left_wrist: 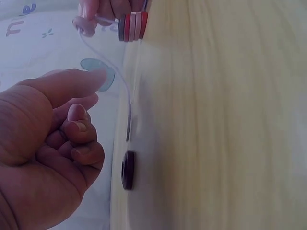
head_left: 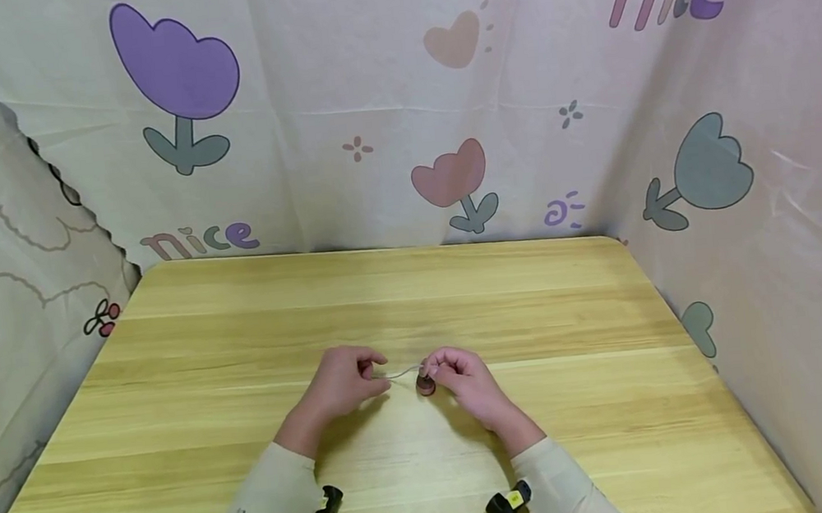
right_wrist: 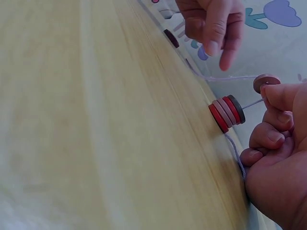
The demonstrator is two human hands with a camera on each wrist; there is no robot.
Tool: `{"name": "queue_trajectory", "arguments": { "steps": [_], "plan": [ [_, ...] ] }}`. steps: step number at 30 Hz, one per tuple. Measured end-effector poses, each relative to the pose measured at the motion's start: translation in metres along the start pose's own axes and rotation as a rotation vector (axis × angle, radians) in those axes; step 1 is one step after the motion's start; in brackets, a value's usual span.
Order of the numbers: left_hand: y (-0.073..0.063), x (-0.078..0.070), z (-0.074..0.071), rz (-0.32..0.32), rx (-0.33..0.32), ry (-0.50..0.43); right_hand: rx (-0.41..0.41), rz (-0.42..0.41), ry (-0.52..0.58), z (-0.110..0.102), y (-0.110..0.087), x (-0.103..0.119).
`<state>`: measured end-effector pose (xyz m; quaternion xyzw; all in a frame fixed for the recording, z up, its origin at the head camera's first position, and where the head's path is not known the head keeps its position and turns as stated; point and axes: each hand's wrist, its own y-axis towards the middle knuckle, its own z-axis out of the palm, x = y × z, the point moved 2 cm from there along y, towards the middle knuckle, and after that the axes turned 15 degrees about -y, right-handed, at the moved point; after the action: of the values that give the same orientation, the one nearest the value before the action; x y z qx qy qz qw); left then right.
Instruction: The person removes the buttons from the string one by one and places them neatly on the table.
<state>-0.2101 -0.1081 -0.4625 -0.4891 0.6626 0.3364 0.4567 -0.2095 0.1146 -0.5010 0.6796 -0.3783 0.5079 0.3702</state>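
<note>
My right hand (head_left: 463, 375) pinches a brownish-pink, button-like disc (right_wrist: 265, 83) between thumb and forefinger. A pale cord (left_wrist: 115, 72) comes through this disc, and its free end droops toward my left hand. Beneath the right fingers hangs a stack of red, pink and dark discs (right_wrist: 227, 113) on the same cord, close over the table. More cord runs from the stack toward the right palm. My left hand (head_left: 344, 378) is beside the cord's free end, forefinger extended, the other fingers loosely bent, holding nothing. A dark disc (left_wrist: 128, 170) is near it, shown edge-on.
The wood-grain table (head_left: 416, 305) spans the space under both hands. A printed cloth (head_left: 333, 66) hangs behind it and along the sides. Black wrist cameras (head_left: 508, 505) sit at both pale sleeves.
</note>
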Motion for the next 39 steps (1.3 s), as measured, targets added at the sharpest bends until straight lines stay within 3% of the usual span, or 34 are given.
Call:
{"name": "queue_trajectory", "arguments": {
  "steps": [9,19,33,39],
  "plan": [
    [0.008,-0.005,0.014,0.013,0.028,-0.003,0.002,0.020,0.001,0.001,-0.001,0.001],
    [0.013,-0.006,0.025,0.084,0.049,0.037,0.007,0.016,0.005,0.000,-0.001,0.000],
    [0.013,-0.012,0.029,0.156,0.032,0.074,0.000,0.007,-0.012,0.001,-0.001,0.000],
    [0.013,-0.010,0.030,0.175,0.063,0.058,-0.007,0.017,-0.030,0.000,-0.001,-0.002]
  ]
}}
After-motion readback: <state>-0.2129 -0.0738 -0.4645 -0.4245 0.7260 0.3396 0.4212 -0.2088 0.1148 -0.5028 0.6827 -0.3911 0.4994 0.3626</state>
